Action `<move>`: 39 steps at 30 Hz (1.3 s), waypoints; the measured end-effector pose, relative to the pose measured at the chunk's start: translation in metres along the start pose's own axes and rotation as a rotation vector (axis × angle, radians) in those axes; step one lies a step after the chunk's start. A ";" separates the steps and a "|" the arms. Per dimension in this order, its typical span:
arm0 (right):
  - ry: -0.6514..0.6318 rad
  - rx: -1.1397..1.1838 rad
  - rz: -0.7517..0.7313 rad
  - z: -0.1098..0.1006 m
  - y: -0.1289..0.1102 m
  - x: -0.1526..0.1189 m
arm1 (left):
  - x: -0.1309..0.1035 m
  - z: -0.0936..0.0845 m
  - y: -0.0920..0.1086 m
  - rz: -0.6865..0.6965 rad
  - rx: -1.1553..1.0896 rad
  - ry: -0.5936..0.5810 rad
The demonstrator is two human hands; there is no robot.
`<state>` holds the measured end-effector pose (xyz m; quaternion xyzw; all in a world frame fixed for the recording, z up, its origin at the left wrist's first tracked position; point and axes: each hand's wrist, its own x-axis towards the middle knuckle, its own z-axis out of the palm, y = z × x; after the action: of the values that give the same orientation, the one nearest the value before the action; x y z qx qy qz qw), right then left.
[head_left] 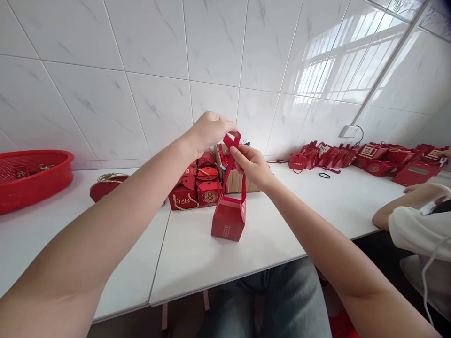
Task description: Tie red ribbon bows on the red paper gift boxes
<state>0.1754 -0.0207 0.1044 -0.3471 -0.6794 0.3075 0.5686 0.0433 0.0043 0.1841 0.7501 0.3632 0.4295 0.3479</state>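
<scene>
A small red gift box (228,221) stands on the white table in front of me, gold print on its side. From its top rises a red ribbon (244,188), drawn up and crossed into a loop. My left hand (213,131) pinches the top of that loop. Lower down, my right hand (252,163) grips the ribbon where its strands cross, thumb pressed on it. Just behind stand several finished-looking red boxes (185,193) with rope handles, and a wooden container (243,182) with red ribbons in it, partly hidden by my hands.
A red plastic basket (52,176) sits at the left, near a red box with a rope handle (105,183). Along the wall at right lie red bags (322,156), more red boxes (384,159) and a black ring (324,175). Another person's arm (405,206) rests at the right edge.
</scene>
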 end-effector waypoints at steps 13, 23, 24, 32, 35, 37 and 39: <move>-0.079 0.215 0.269 -0.027 -0.010 0.010 | -0.017 0.006 -0.030 0.257 0.116 0.128; -0.343 0.078 0.262 -0.055 -0.014 0.016 | -0.031 0.020 -0.065 0.444 0.145 0.119; -0.380 -0.050 0.202 -0.057 -0.018 0.015 | -0.031 0.022 -0.067 0.319 0.011 0.091; -0.485 -0.749 -0.349 -0.057 -0.041 0.007 | -0.022 0.025 -0.071 -0.190 -0.376 -0.222; -0.500 -0.892 -0.500 -0.057 -0.033 0.004 | -0.023 0.021 -0.073 -0.206 -0.420 -0.277; -0.486 -0.985 -0.578 -0.059 -0.026 0.002 | -0.024 0.020 -0.074 -0.207 -0.434 -0.336; -0.456 -1.020 -0.622 -0.061 -0.019 0.000 | -0.024 0.021 -0.073 -0.195 -0.433 -0.389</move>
<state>0.2329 -0.0301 0.1295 -0.2864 -0.9134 -0.1679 0.2356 0.0353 0.0161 0.1054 0.6882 0.2603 0.3097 0.6023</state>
